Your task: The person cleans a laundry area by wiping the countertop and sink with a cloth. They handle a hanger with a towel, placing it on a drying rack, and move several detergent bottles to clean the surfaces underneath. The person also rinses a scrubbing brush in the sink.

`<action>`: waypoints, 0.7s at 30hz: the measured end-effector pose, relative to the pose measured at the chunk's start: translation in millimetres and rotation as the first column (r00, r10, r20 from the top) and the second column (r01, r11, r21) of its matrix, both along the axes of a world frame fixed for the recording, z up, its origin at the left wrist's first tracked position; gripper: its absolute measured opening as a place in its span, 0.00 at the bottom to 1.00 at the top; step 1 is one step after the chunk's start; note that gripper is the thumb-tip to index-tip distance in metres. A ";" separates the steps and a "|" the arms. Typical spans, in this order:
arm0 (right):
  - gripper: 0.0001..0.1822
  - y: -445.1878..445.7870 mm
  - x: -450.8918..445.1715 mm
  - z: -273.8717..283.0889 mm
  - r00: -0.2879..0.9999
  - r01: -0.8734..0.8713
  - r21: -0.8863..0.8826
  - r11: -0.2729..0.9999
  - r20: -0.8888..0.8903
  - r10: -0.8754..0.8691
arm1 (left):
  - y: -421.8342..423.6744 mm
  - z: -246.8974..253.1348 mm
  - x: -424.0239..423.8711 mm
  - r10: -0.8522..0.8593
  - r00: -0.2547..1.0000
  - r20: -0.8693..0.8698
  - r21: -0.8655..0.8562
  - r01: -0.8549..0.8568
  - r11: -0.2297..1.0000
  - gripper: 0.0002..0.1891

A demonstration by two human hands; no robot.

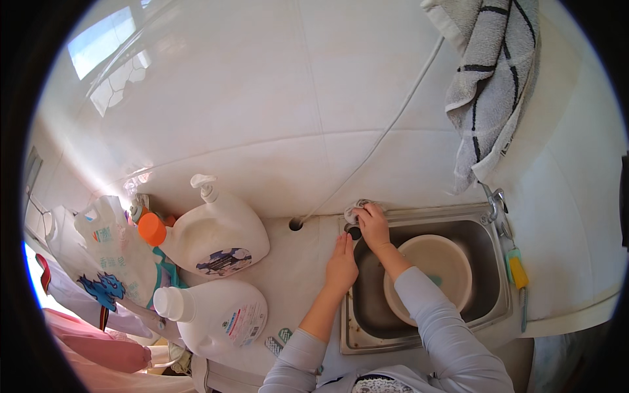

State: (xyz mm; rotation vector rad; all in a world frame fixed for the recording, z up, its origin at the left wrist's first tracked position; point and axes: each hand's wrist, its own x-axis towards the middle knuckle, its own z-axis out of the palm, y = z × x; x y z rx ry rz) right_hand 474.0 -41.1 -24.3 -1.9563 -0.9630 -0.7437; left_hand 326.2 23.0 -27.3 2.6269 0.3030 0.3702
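My right hand is shut on a bunched grey-white cloth, pressed at the back left corner of the stainless steel sink. Just left of the sink rim, my left hand reaches forward with its fingers extended and nothing visibly held. Its fingertips lie beside a round black fitting or hole in the sink's corner. Inside the sink stands a beige plastic basin, partly covered by my right forearm. A small greenish spot shows on the basin's bottom.
Left on the counter are a white pump bottle and a white capped jug. Plastic bags hang farther left. A faucet stands at the sink's back right, below a hanging towel. Brushes lie right of the sink.
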 end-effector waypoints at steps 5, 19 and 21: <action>0.11 26.8 0.6 47.2 0.973 -0.047 0.061 0.997 0.230 0.032 | -1.9 -6.3 -0.6 0.031 0.999 0.043 0.002 -0.031 1.000 0.34; 0.09 37.0 -2.1 19.0 0.963 -0.072 -0.131 0.989 0.251 0.104 | 2.2 -5.0 -10.0 0.172 0.976 0.130 -0.444 -0.098 0.890 0.34; 0.09 45.0 -2.7 44.0 0.959 -0.050 -0.063 0.997 0.277 0.066 | 0.1 -4.5 -10.5 0.159 0.980 0.118 -0.453 -0.090 0.887 0.34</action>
